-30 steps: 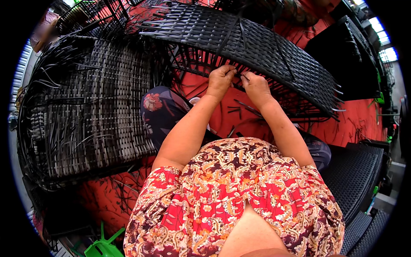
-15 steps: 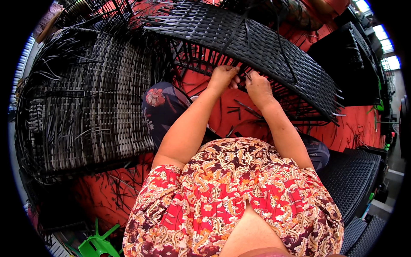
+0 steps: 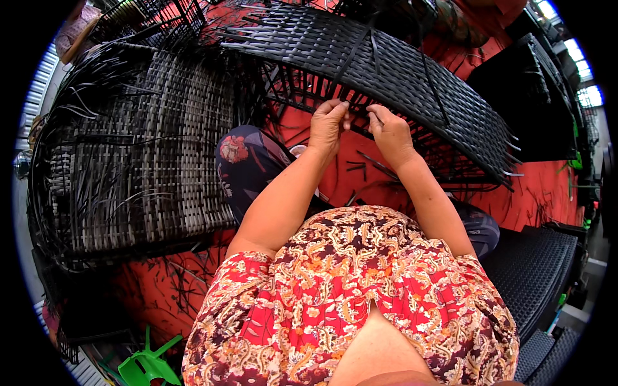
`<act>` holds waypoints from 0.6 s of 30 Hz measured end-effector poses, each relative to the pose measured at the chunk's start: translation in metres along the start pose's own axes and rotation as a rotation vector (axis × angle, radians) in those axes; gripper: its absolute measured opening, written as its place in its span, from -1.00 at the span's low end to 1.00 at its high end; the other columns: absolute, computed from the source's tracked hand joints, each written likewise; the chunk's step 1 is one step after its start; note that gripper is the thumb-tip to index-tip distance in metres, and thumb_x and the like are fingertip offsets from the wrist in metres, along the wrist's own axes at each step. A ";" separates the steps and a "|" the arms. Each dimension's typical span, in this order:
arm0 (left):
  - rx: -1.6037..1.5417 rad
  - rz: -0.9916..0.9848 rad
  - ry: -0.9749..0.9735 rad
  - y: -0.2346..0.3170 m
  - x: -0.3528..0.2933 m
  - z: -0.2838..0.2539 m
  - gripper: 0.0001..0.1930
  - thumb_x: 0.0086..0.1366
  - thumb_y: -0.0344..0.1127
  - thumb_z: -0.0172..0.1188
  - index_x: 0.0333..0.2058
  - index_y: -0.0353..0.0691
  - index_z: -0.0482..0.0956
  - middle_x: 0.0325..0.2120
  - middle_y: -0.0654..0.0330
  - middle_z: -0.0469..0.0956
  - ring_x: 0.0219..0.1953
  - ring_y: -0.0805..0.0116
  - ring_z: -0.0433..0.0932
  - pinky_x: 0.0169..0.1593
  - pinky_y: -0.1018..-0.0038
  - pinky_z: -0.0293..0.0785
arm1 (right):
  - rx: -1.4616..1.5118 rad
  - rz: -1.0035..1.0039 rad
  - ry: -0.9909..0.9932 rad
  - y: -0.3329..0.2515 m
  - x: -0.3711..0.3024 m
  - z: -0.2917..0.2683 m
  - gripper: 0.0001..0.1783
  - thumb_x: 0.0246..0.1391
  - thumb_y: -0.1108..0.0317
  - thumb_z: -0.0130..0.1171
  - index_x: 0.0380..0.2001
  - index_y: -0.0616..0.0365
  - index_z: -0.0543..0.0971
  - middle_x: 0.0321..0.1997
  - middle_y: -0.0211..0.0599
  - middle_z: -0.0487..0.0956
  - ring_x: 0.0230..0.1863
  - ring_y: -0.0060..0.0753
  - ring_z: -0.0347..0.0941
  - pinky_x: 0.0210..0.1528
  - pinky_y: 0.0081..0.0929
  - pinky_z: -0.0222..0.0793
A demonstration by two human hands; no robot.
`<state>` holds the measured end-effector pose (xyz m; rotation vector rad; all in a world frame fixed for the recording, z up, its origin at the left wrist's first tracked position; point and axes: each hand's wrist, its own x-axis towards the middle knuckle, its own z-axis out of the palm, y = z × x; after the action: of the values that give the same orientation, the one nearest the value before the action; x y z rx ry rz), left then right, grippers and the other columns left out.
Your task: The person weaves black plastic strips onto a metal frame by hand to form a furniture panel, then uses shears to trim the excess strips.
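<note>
A long dark grey woven wicker panel (image 3: 399, 64) arches in front of me on a black slatted frame (image 3: 302, 83). Loose strand ends stick out at both its ends. My left hand (image 3: 327, 127) is closed in a pinch just below the panel's lower edge; anything between the fingertips is too small to make out. Close beside it, my right hand (image 3: 393, 136) is also closed, thumb and forefinger together at the frame's bars, with what they grip hidden against the dark strands. A gap separates the two hands.
A larger half-woven wicker piece (image 3: 154, 148) with many loose strands stands at left. Cut strips litter the red floor (image 3: 541, 186). Black wicker pieces (image 3: 531, 270) lie at right, a dark box-shaped piece (image 3: 528, 96) behind. A green plastic object (image 3: 148, 368) is at lower left.
My left hand has turned more upright and shifted slightly left and down. The right hand's fingers have moved a little, widening the gap between the hands. The panel stays in place.
</note>
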<state>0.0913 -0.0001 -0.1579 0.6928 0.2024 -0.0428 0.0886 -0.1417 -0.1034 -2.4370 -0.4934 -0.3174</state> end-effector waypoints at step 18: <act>0.398 -0.051 0.006 0.029 0.028 0.004 -0.81 0.27 -0.26 0.03 -0.28 -0.25 0.48 -0.73 0.29 0.40 -0.82 0.57 0.26 -0.77 0.66 0.10 | 0.121 0.281 -0.230 0.005 0.028 0.029 -0.77 0.07 0.31 -0.01 -0.51 0.25 0.50 -0.53 0.10 0.51 -0.40 0.16 0.45 -0.31 -0.14 0.39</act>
<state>0.1227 0.0209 -0.1421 1.0841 0.2199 -0.1318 0.1187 -0.1198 -0.1190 -2.3953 -0.2520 0.1088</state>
